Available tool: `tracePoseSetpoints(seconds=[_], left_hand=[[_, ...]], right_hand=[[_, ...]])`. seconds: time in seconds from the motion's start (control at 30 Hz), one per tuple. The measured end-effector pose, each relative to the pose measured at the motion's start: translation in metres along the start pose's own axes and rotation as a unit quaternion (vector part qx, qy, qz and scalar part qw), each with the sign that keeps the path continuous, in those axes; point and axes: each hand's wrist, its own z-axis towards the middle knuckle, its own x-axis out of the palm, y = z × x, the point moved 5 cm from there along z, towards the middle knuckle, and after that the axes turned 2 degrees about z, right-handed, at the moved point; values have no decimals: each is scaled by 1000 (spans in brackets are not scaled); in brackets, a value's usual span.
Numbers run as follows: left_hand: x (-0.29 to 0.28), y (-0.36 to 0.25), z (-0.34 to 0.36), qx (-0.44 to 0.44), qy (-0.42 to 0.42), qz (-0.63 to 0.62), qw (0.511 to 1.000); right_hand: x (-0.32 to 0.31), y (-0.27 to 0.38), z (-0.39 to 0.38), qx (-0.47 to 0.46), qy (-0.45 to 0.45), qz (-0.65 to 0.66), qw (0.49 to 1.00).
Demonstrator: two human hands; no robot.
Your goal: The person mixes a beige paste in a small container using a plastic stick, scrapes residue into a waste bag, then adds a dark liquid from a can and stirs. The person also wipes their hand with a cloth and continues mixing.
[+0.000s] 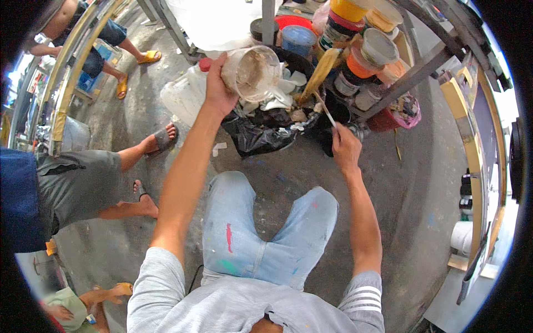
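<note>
Left hand, eleven o'clock, holds one cloudy tub in its fingers; right hand, near three, grips one slim pale stick; black bag sits at twelve.

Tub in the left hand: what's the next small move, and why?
I'd probably bring the thin tool in the right hand across toward the tub. The left hand holds the tub near the black bag of waste, brownish residue shows on the tub, and the tool's tip is well apart from it.
</note>
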Motion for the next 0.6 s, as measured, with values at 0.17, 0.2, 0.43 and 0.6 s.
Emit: tracePoseSetpoints(seconds=[0.17, 0.2, 0.43, 0.6], left_hand=[[14, -9, -5, -15, 88, -7, 996], [12, -9, -2, -15, 103, -18, 994], [44, 14, -11, -59, 157, 25, 986], [61, 10, -9, -32, 187, 40, 981]], right_hand=[[-42, 10, -21, -48, -35, -59, 996], [-57, 22, -13, -39, -30, -59, 997], [-63, 194, 78, -207, -21, -85, 974], [-24, 214, 75, -234, 17, -130, 963]])
